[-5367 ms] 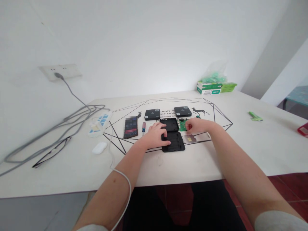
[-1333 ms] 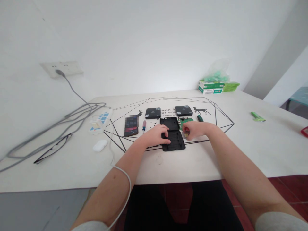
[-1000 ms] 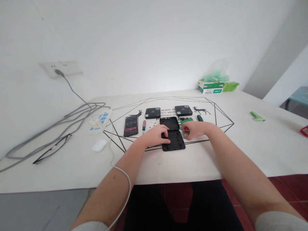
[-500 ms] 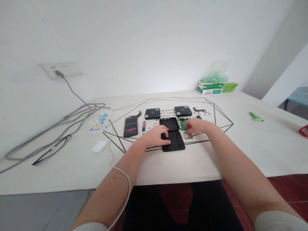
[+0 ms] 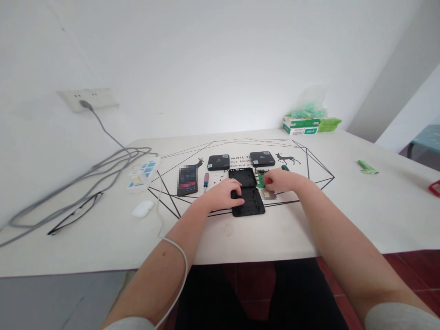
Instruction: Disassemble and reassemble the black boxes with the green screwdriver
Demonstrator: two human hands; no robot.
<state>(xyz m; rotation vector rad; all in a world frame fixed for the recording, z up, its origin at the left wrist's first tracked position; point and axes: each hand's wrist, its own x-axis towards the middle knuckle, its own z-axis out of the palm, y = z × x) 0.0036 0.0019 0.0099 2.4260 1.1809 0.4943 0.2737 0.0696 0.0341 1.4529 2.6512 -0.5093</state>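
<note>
My left hand (image 5: 224,192) rests flat on the near black case half (image 5: 250,206), fingers spread over its ribbed inside. A second open black case half (image 5: 242,176) lies just behind it. My right hand (image 5: 279,179) is curled over the green circuit board (image 5: 260,179), its fingertips pinched on the board's near edge. A small metal plate (image 5: 269,195) lies on the table under that wrist.
Two closed black boxes (image 5: 218,162) (image 5: 262,158) sit behind the case halves. A phone (image 5: 187,179), a red-handled screwdriver (image 5: 205,179), a white earbud case (image 5: 143,209), a power strip (image 5: 145,173) with grey cables and glasses (image 5: 74,214) lie left. Green boxes (image 5: 302,125) stand far right.
My right hand moved from the metal plate back up to the green board, leaving the plate on the table. My left hand stayed on the case half.
</note>
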